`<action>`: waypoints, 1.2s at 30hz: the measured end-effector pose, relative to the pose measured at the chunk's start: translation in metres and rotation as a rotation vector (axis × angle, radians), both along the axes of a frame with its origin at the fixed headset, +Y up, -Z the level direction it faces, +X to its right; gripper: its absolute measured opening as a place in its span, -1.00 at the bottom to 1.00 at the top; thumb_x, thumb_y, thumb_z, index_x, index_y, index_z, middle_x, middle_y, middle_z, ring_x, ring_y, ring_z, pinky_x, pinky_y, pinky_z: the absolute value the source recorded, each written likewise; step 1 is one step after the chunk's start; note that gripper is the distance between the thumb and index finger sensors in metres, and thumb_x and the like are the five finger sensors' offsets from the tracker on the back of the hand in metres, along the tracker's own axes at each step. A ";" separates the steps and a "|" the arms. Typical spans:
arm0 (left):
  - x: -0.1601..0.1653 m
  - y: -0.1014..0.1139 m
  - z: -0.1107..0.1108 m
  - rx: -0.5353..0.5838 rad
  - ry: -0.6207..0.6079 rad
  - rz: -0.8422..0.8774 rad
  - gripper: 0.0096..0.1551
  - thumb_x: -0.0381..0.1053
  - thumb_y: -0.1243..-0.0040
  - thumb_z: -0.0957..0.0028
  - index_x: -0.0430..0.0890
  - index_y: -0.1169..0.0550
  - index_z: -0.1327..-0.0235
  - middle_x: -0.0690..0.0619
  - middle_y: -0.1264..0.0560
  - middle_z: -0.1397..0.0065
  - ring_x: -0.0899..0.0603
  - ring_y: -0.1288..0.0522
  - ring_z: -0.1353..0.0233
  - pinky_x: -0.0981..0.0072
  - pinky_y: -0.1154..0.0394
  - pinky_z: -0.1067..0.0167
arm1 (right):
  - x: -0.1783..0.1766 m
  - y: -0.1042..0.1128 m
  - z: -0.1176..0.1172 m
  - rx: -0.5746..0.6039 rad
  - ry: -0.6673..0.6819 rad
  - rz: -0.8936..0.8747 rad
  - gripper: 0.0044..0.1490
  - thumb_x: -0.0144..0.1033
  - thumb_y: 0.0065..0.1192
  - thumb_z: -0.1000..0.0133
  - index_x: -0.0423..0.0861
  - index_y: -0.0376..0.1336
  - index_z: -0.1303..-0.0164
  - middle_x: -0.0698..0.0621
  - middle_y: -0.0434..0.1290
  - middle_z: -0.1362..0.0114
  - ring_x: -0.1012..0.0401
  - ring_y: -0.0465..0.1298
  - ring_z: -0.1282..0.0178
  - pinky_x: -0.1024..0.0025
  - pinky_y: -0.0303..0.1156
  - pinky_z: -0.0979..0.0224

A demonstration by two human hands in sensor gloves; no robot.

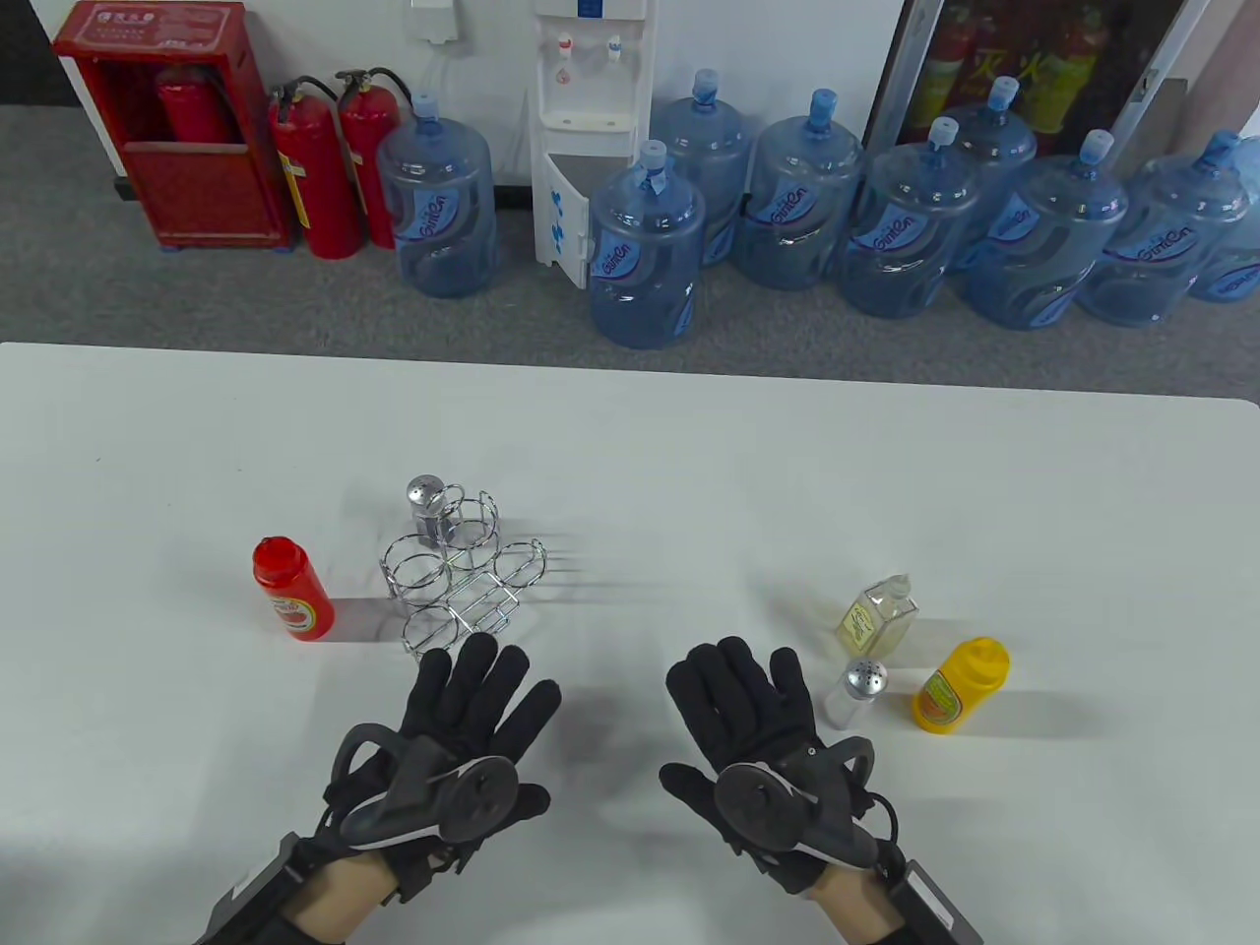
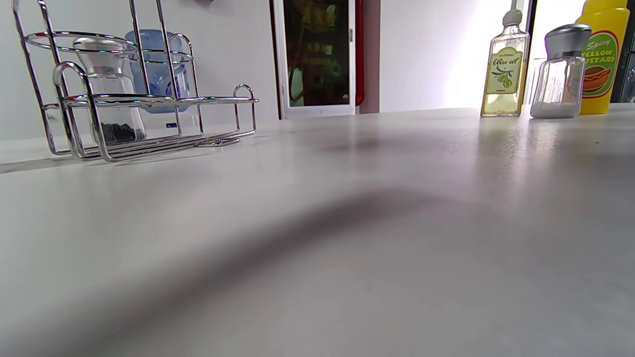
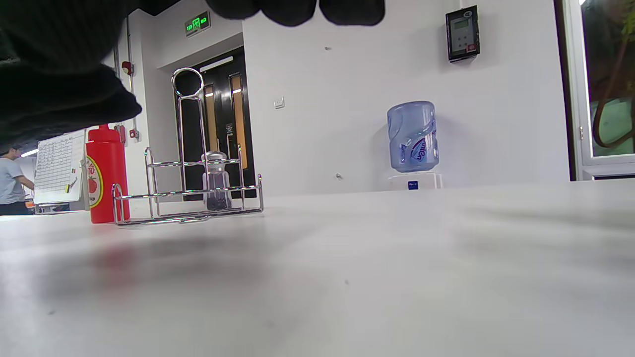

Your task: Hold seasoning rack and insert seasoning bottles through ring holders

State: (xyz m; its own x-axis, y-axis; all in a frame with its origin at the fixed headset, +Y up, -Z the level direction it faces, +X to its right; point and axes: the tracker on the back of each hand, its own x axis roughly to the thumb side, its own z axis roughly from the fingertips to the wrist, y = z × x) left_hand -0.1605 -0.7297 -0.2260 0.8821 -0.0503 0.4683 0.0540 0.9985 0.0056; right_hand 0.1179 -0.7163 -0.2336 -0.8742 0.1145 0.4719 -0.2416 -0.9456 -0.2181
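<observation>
Both hands lie empty, fingers spread; the wire rack (image 1: 455, 576) is probably light and tippy, so grip its tall handle.

Beyond the white table (image 1: 630, 443), blue water jugs (image 1: 645, 251) stand in a row on grey carpet around a white dispenser (image 1: 589, 128). Two red extinguishers (image 1: 317, 172) stand beside a red cabinet (image 1: 162, 128) at the left.

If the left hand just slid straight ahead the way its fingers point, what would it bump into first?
Probably the wire seasoning rack: the left hand lies flat with fingertips just short of its nearest ring. The red ketchup bottle stands off to the left.
</observation>
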 end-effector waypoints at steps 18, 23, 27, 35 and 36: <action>0.010 0.014 0.004 -0.063 -0.022 0.010 0.04 0.52 0.08 0.21 0.32 0.25 -0.40 0.09 0.32 -0.62 -0.27 0.35 -0.71 -0.32 0.27 -0.54 | 0.002 0.005 0.006 -0.011 0.058 -0.003 0.16 0.39 0.12 0.16 0.21 -0.18 -0.59 0.13 -0.15 -0.71 0.07 -0.03 -0.76 -0.20 -0.25 -0.69; 0.007 0.050 -0.002 -0.008 0.032 0.044 0.02 0.51 0.07 0.20 0.34 0.22 -0.42 0.12 0.29 -0.64 -0.24 0.33 -0.74 -0.32 0.27 -0.56 | 0.002 0.006 0.008 -0.010 0.071 -0.002 0.15 0.39 0.12 0.16 0.21 -0.18 -0.59 0.13 -0.14 -0.71 0.07 -0.03 -0.76 -0.20 -0.25 -0.69; 0.000 0.091 -0.022 0.114 0.107 0.036 0.00 0.50 0.06 0.19 0.35 0.19 -0.43 0.15 0.24 -0.66 -0.23 0.29 -0.76 -0.31 0.23 -0.59 | 0.002 0.006 0.008 -0.012 0.077 0.003 0.15 0.39 0.12 0.16 0.21 -0.18 -0.59 0.13 -0.14 -0.71 0.07 -0.03 -0.76 -0.20 -0.25 -0.68; -0.033 0.126 -0.107 0.227 0.445 0.069 -0.05 0.42 0.07 0.11 0.30 0.19 -0.44 0.15 0.18 -0.66 -0.23 0.24 -0.77 -0.30 0.20 -0.60 | 0.002 0.006 0.009 -0.022 0.079 0.008 0.15 0.39 0.12 0.16 0.21 -0.17 -0.59 0.13 -0.13 -0.71 0.07 -0.03 -0.76 -0.20 -0.25 -0.68; -0.038 0.124 -0.118 0.219 0.518 0.042 -0.07 0.40 0.08 0.10 0.28 0.18 -0.44 0.14 0.16 -0.66 -0.24 0.20 -0.77 -0.29 0.18 -0.60 | 0.002 0.006 0.009 -0.024 0.078 0.008 0.15 0.39 0.12 0.16 0.21 -0.17 -0.59 0.13 -0.13 -0.71 0.07 -0.03 -0.76 -0.20 -0.25 -0.68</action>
